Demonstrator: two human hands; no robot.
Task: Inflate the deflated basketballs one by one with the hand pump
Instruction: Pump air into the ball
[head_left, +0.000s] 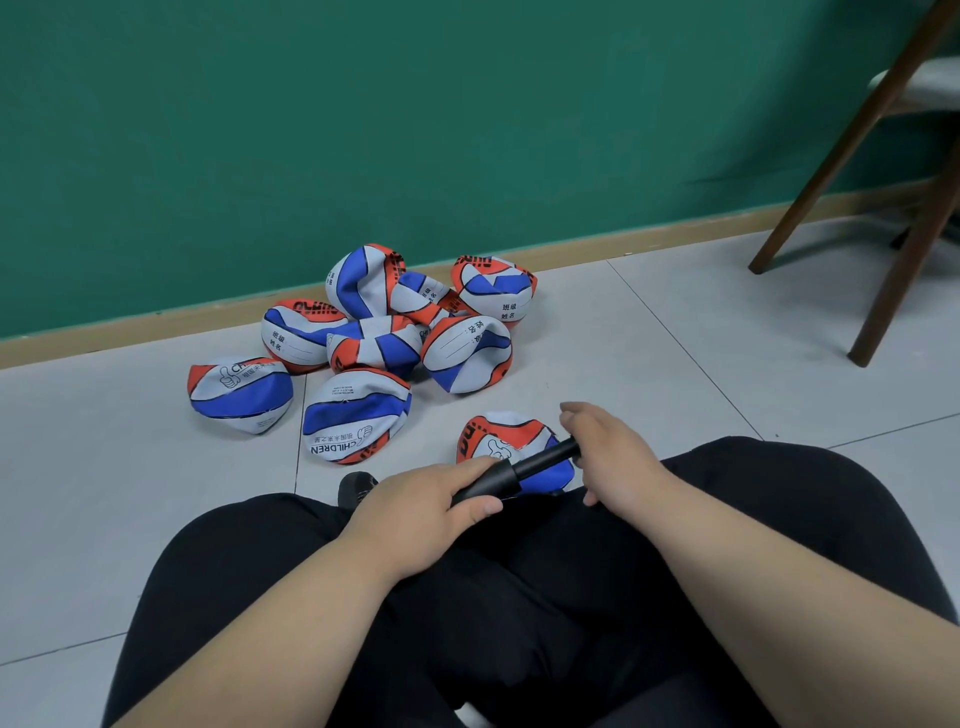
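Black cylindrical hand pump (522, 467), held level over the lap: left hand (426, 506) wrapped round the barrel, right hand (610, 452) closed over the end of the extended rod. Just beyond it, one crumpled basketball (496, 439) on the tiled floor (675, 338). Further out, a heap of deflated balls (384, 332), red, white and blue panels, beside the green wall (311, 130). The front ball (356, 415) reads "CHILDREN".

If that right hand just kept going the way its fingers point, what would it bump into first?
Probably the nearest deflated basketball, lying just ahead of the right hand; if the hand passes above it, the pile of balls beyond. Depth is unclear.
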